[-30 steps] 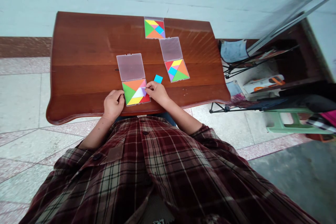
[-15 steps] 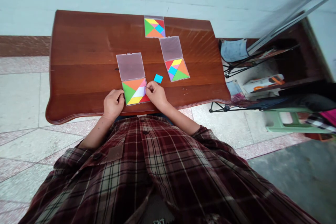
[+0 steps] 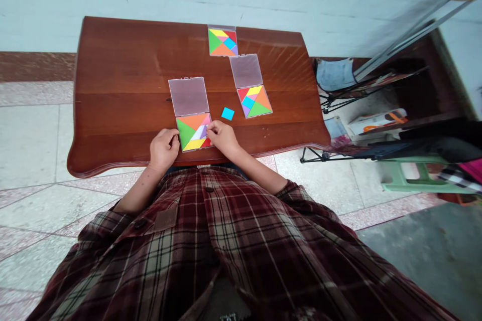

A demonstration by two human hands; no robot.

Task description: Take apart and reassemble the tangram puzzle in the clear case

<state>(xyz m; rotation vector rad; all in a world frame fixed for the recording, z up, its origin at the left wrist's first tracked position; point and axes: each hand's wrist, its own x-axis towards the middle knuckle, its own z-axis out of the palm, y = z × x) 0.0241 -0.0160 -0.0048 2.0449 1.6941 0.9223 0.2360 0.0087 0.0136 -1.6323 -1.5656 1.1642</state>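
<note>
The nearest tangram case [image 3: 189, 97] lies unfolded on the table, its clear lid turned away from me. In its tray are a green triangle [image 3: 185, 133], an orange triangle [image 3: 196, 120], a yellow parallelogram [image 3: 192, 144], a pink piece and red at the lower right, partly covered by my fingers. A white gap shows in the middle. My left hand [image 3: 164, 148] is closed at the tray's left edge. With bent fingers, my right hand [image 3: 225, 139] pinches a purple triangle [image 3: 203, 132] over the tray's right part. A loose blue square [image 3: 228, 114] rests to the right.
Another unfolded tangram case [image 3: 246, 71] with filled tray lies to the right, and a further filled one [image 3: 222, 42] near the far edge of the brown wooden table [image 3: 124, 85]. Right of the table stand a folding chair [image 3: 336, 75] and a green stool [image 3: 401, 173].
My right hand has shifted slightly left with the purple triangle, which now covers part of the white gap. My left hand stays at the tray's edge.
</note>
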